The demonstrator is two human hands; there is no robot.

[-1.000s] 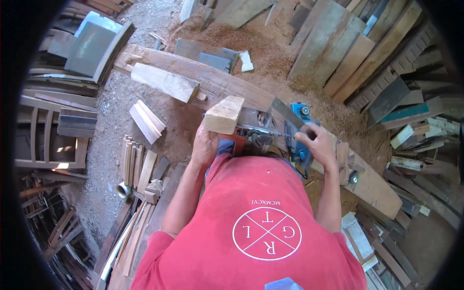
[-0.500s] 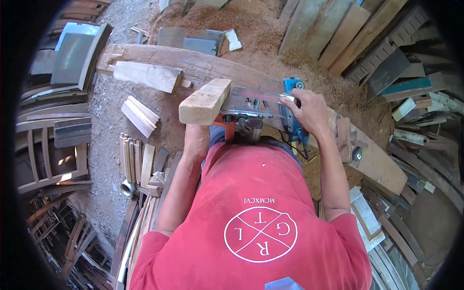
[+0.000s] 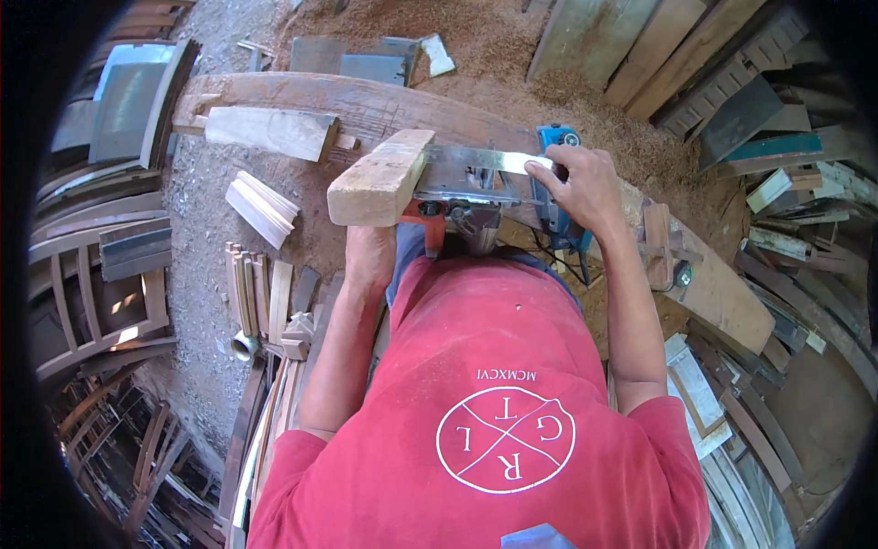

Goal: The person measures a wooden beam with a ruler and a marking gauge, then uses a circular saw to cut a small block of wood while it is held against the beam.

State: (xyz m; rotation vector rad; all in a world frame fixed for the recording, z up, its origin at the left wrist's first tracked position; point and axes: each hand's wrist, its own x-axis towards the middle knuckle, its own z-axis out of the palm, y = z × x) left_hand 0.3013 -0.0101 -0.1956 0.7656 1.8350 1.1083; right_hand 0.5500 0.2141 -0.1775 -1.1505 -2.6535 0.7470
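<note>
My left hand point(image 3: 369, 261) holds up a thick, pale wooden block point(image 3: 370, 192) from below, its fingers mostly hidden behind the block. Against the block's right side lies a flat metal strip like a steel ruler point(image 3: 501, 160). My right hand point(image 3: 585, 188) pinches the strip's right end between thumb and fingers. Just below the strip, close to my lap, is an orange and grey circular saw point(image 3: 474, 224) with its metal base plate point(image 3: 466, 188) facing up. A blue power planer point(image 3: 565, 224) rests on the plank, partly covered by my right hand.
A long, thick plank point(image 3: 393, 105) runs across in front of me, with a pale board point(image 3: 270, 131) on its left part. Thin wood strips point(image 3: 262, 209) lie on the ground at left. Boards point(image 3: 594, 46) lean at far right, near sawdust point(image 3: 494, 46).
The wooden block has shifted slightly up and left. The metal strip now catches bright light near my right hand. The whole view has moved a little.
</note>
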